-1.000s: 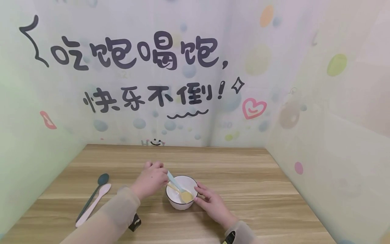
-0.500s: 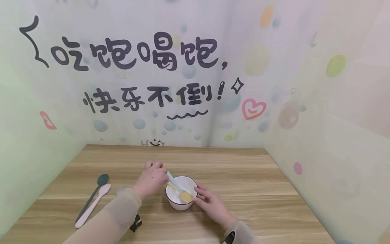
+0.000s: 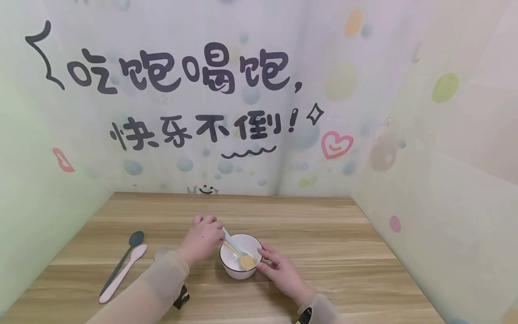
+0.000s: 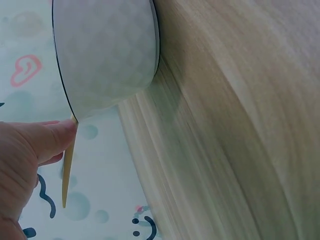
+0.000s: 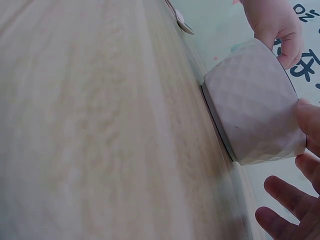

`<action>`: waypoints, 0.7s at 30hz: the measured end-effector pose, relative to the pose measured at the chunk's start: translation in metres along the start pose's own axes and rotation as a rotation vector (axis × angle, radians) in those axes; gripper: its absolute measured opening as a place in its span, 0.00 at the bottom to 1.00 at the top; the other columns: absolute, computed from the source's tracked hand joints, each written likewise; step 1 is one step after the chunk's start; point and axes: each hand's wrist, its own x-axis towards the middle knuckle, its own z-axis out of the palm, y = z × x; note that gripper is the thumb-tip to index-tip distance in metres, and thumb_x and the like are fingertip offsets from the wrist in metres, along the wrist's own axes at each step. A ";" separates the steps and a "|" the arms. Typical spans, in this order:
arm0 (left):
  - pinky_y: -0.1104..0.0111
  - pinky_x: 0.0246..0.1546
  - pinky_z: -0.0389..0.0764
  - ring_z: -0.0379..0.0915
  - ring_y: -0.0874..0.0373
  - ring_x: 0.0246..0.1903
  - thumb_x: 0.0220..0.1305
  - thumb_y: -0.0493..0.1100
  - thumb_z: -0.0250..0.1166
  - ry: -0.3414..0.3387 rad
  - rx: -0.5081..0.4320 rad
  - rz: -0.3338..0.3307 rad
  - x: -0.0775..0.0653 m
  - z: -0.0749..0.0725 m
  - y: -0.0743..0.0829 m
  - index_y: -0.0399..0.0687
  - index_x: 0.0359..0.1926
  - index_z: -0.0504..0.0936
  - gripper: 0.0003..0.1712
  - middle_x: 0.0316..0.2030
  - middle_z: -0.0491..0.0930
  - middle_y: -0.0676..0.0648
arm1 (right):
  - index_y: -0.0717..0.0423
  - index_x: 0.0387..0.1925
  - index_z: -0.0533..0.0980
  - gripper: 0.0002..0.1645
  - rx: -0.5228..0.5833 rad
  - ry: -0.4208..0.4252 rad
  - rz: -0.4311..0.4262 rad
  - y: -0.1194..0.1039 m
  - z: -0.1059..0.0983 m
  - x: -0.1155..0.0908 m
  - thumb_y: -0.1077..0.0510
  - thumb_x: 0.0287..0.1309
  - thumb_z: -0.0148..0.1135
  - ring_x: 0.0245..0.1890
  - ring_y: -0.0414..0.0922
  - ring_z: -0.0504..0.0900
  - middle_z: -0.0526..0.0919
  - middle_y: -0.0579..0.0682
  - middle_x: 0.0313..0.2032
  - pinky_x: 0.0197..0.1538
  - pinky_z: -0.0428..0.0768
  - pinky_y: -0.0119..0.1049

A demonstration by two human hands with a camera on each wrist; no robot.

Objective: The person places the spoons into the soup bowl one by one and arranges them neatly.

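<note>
A white bowl [image 3: 238, 273] with a dark rim and a diamond-patterned outside stands on the wooden table. Inside it lie a yellow spoon [image 3: 247, 262], its head near the right side, and a light blue spoon [image 3: 234, 243], both handles leaning over the left rim. My left hand [image 3: 202, 238] pinches the yellow spoon's handle [image 4: 68, 170] between thumb and fingers, right at the rim. The blue handle's end is hidden behind that hand. From the right, my right hand [image 3: 283, 274] holds the bowl's rim between thumb and index finger, the other fingers [image 5: 287, 195] spread.
To the left lie a dark teal spoon [image 3: 123, 263] and a pale pink spoon [image 3: 125, 272], side by side and slanting. Walls with lettering [image 3: 174, 72] and coloured dots border the table at the back and both sides.
</note>
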 end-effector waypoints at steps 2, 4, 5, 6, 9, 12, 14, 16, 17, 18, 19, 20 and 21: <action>0.55 0.42 0.60 0.67 0.54 0.43 0.47 0.45 0.75 0.005 -0.008 -0.004 0.000 0.000 0.000 0.56 0.24 0.83 0.06 0.30 0.76 0.57 | 0.69 0.58 0.72 0.26 0.001 0.005 0.003 0.009 0.002 0.002 0.59 0.62 0.62 0.67 0.60 0.62 0.65 0.61 0.67 0.61 0.67 0.55; 0.54 0.42 0.61 0.67 0.53 0.43 0.47 0.44 0.74 0.011 -0.017 -0.009 0.000 0.000 0.000 0.56 0.24 0.83 0.06 0.30 0.77 0.57 | 0.66 0.59 0.73 0.26 0.000 0.009 0.005 0.019 0.003 0.004 0.58 0.62 0.62 0.67 0.58 0.61 0.65 0.58 0.67 0.61 0.67 0.55; 0.54 0.43 0.62 0.68 0.52 0.43 0.48 0.44 0.74 0.015 -0.021 -0.014 0.000 0.000 0.001 0.56 0.24 0.83 0.06 0.30 0.77 0.56 | 0.64 0.59 0.73 0.26 0.000 0.011 0.006 0.024 0.004 0.005 0.57 0.62 0.62 0.68 0.58 0.61 0.65 0.57 0.67 0.61 0.67 0.54; 0.53 0.43 0.62 0.68 0.52 0.44 0.48 0.44 0.74 0.020 -0.027 -0.020 0.000 -0.001 0.001 0.56 0.25 0.83 0.06 0.30 0.77 0.56 | 0.63 0.60 0.73 0.26 0.002 0.013 0.007 0.028 0.005 0.006 0.56 0.62 0.62 0.68 0.57 0.61 0.65 0.55 0.68 0.61 0.67 0.53; 0.50 0.45 0.63 0.70 0.50 0.45 0.48 0.43 0.74 0.040 -0.052 -0.044 -0.002 -0.004 0.001 0.56 0.26 0.84 0.05 0.31 0.78 0.56 | 0.59 0.60 0.73 0.27 0.010 0.014 0.004 0.036 0.005 0.008 0.53 0.62 0.63 0.68 0.54 0.61 0.65 0.52 0.68 0.62 0.67 0.51; 0.49 0.46 0.64 0.71 0.49 0.45 0.48 0.43 0.75 0.064 -0.080 -0.065 -0.004 -0.005 0.001 0.56 0.27 0.85 0.06 0.31 0.78 0.56 | 0.58 0.60 0.73 0.28 0.020 0.017 -0.003 0.038 0.005 0.008 0.51 0.62 0.63 0.68 0.54 0.62 0.66 0.51 0.68 0.62 0.67 0.52; 0.49 0.45 0.64 0.71 0.49 0.45 0.47 0.44 0.75 0.076 -0.104 -0.082 -0.006 -0.006 0.001 0.56 0.28 0.85 0.06 0.31 0.78 0.55 | 0.58 0.60 0.73 0.28 0.016 0.020 -0.005 0.038 0.005 0.007 0.51 0.62 0.63 0.68 0.54 0.62 0.66 0.50 0.68 0.61 0.68 0.52; 0.48 0.45 0.64 0.72 0.50 0.44 0.47 0.44 0.75 0.089 -0.131 -0.104 -0.007 -0.007 0.002 0.56 0.29 0.86 0.07 0.31 0.79 0.55 | 0.58 0.60 0.74 0.28 0.007 0.022 -0.005 0.038 0.005 0.007 0.51 0.62 0.63 0.68 0.54 0.62 0.66 0.50 0.67 0.61 0.68 0.52; 0.48 0.45 0.63 0.72 0.50 0.44 0.47 0.43 0.75 0.090 -0.148 -0.119 -0.008 -0.007 0.002 0.55 0.29 0.86 0.07 0.31 0.79 0.55 | 0.58 0.60 0.74 0.28 0.002 0.023 -0.006 0.038 0.006 0.007 0.50 0.62 0.63 0.68 0.54 0.62 0.67 0.50 0.67 0.61 0.69 0.52; 0.48 0.45 0.63 0.72 0.50 0.44 0.48 0.43 0.75 0.089 -0.163 -0.136 -0.009 -0.008 0.002 0.55 0.30 0.86 0.07 0.32 0.80 0.55 | 0.58 0.60 0.74 0.28 -0.003 0.023 -0.005 0.038 0.006 0.007 0.50 0.62 0.63 0.68 0.54 0.63 0.67 0.49 0.67 0.61 0.69 0.52; 0.48 0.45 0.62 0.72 0.50 0.44 0.48 0.43 0.75 0.086 -0.180 -0.158 -0.010 -0.009 0.002 0.55 0.31 0.86 0.07 0.32 0.80 0.54 | 0.58 0.60 0.74 0.28 -0.007 0.024 -0.005 0.039 0.006 0.008 0.50 0.62 0.63 0.68 0.54 0.63 0.67 0.49 0.67 0.61 0.69 0.52; 0.48 0.46 0.61 0.71 0.50 0.45 0.49 0.43 0.75 0.080 -0.196 -0.180 -0.011 -0.009 0.002 0.55 0.31 0.87 0.07 0.34 0.81 0.54 | 0.58 0.60 0.74 0.28 -0.008 0.024 -0.005 0.039 0.006 0.008 0.50 0.62 0.63 0.68 0.54 0.63 0.67 0.50 0.67 0.61 0.69 0.51; 0.47 0.46 0.61 0.71 0.49 0.45 0.49 0.44 0.74 0.072 -0.212 -0.204 -0.012 -0.010 0.002 0.55 0.32 0.87 0.07 0.35 0.82 0.54 | 0.58 0.60 0.74 0.28 -0.008 0.023 -0.005 0.039 0.006 0.008 0.50 0.62 0.63 0.68 0.54 0.63 0.67 0.50 0.67 0.61 0.69 0.51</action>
